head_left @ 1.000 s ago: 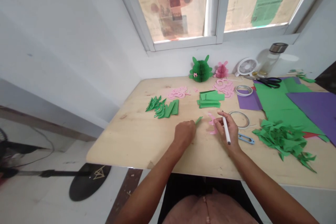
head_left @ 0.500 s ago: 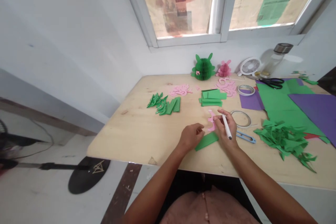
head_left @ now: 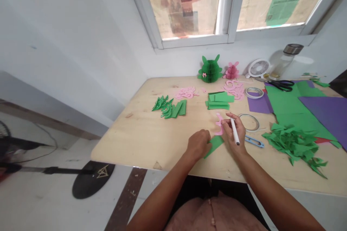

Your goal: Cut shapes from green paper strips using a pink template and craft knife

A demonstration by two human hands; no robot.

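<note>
In the head view my right hand has a white marker pen tucked between its fingers, dark tip pointing down toward me. Its thumb and fingertips touch the edge of a pink paper cutout with a curvy outline. Below the cutout lies a green paper strip, slanting toward the table's front edge. My left hand has curled fingers at the strip's left end and appears to grip it; its fingertips are partly hidden. A blue utility knife rests just right of my right wrist.
Folded green strips and pink cutouts lie farther back. Green scraps, large green sheets, black scissors and tape rolls fill the right side. A glass bottle and small fan stand behind.
My left hand has shifted slightly right and its fingers have closed at the green strip, which has turned to a steeper slant. The right hand and pink cutout have barely moved.
</note>
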